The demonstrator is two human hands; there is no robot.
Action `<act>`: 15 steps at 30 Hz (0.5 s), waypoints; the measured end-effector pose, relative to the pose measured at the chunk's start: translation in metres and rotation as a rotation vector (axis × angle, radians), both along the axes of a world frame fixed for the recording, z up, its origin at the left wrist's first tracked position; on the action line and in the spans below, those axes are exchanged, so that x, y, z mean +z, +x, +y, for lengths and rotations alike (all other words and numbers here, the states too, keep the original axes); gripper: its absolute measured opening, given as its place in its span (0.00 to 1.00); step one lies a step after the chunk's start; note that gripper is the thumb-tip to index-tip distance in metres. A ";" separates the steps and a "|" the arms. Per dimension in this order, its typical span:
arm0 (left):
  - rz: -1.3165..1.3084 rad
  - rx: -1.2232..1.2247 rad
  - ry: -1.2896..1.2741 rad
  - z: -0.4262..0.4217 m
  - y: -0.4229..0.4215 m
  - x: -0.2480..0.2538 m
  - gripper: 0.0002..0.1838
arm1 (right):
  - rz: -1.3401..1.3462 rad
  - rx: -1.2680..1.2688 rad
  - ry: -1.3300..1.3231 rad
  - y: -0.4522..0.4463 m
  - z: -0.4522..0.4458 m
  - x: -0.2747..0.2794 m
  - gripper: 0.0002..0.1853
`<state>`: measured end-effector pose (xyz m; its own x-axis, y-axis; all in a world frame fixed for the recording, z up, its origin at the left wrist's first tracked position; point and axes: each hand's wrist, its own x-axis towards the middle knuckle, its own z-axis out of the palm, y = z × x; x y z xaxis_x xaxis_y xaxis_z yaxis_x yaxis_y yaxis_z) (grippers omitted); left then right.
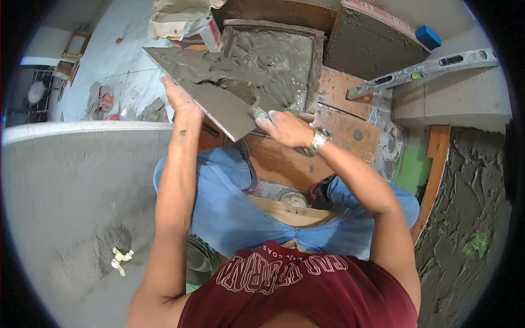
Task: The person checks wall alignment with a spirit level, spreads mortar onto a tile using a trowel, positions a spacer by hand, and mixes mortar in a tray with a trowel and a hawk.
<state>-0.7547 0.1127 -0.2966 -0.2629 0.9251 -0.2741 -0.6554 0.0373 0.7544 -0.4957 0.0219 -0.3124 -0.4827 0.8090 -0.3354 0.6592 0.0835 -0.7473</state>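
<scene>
A tile (224,112) is tilted in front of me, its upper face spread with wet grey mortar. My left hand (180,98) is closed on the tile's left edge; its fingers are partly hidden underneath. In my right hand (287,129) is a trowel (256,111), gripped by its mortar-smeared handle near the tile's right side. The trowel's blade is mostly lost in the mortar, so I cannot tell its exact outline. Just beyond the tile stands a mixing tray (318,68) full of wet mortar.
A second mortar-coated tile (374,41) leans at the back right beside a blue block (428,37). A spirit level (421,74) slants against a ledge. Wooden boards (344,131) lie underfoot. A torn paper bag (183,22) stands behind; a faucet (121,259) juts from the left wall.
</scene>
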 end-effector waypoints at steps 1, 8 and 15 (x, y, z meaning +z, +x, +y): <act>0.033 0.008 -0.039 -0.002 0.004 0.003 0.37 | -0.020 0.020 -0.062 0.002 0.013 -0.017 0.36; 0.131 0.087 -0.172 -0.012 0.019 0.028 0.34 | -0.179 -0.022 -0.256 0.017 0.083 -0.141 0.34; 0.115 0.086 -0.080 -0.003 0.018 0.024 0.33 | -0.204 -0.274 0.042 0.048 0.084 -0.076 0.33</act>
